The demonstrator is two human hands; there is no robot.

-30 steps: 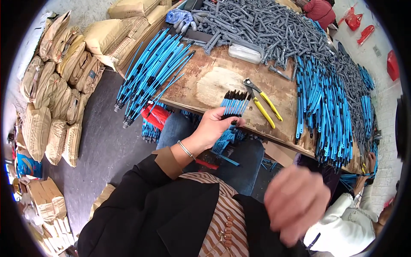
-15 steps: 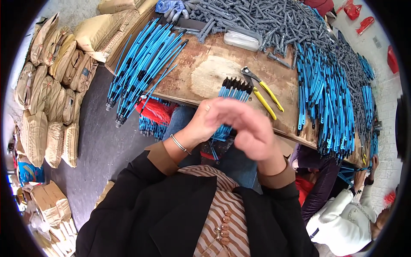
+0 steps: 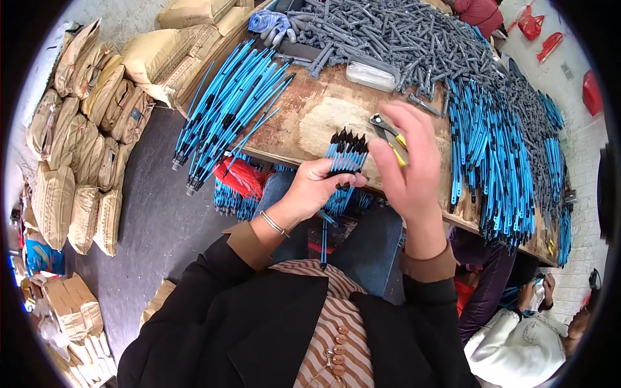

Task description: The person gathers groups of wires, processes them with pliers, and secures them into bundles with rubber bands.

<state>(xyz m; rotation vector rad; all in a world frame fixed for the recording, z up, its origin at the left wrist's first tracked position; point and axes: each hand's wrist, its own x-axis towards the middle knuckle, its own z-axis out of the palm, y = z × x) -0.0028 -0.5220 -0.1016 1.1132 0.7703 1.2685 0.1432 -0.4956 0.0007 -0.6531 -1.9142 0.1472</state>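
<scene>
My left hand (image 3: 309, 189) is closed round a bundle of thin blue rods with black pointed tops (image 3: 347, 150). The tips stick up past my fingers, and the lower part of the bundle hangs below the table edge. My right hand (image 3: 414, 161) is raised just right of the bundle, fingers and thumb apart, with nothing in it. It partly covers a pair of cutting pliers (image 3: 378, 121) with yellow handles lying on the wooden table (image 3: 317, 123).
Blue rods (image 3: 226, 110) lie at the table's left, more (image 3: 491, 155) at the right. Grey bolt-like parts (image 3: 381, 32) are heaped behind a small tray (image 3: 373, 74). Gloves (image 3: 272, 26) lie far left; brown sacks (image 3: 77, 149) are stacked beyond. A co-worker in white (image 3: 517, 346) works at right.
My right hand has lifted away from the bundle, up and to the right, over the pliers. My left hand keeps hold of the rods, now more plainly in view.
</scene>
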